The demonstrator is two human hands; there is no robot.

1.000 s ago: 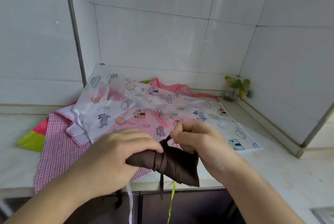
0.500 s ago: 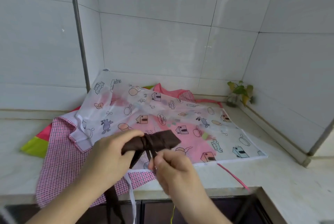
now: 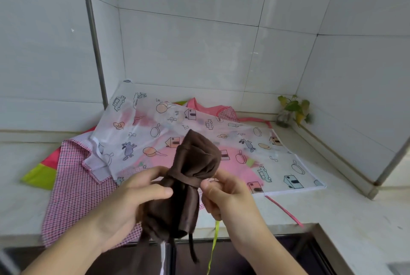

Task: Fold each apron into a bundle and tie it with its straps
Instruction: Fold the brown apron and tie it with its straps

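1. There is one view only, from a camera worn on the person's head, so no second view shares any of the scene.
2. It faces forward and down onto a countertop (image 3: 346,212) set in a tiled corner (image 3: 317,35).
3. It sits close: forearms enter from the bottom edge, and wide-angle bending curves the tile lines.

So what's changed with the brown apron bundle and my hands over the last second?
The brown apron bundle turned from lying sideways to standing on end, one end up. The right hand shifted from above the bundle to its right side, pinching the strap wrapped round the middle. The left hand kept gripping the bundle. The printed apron stayed spread on the counter.
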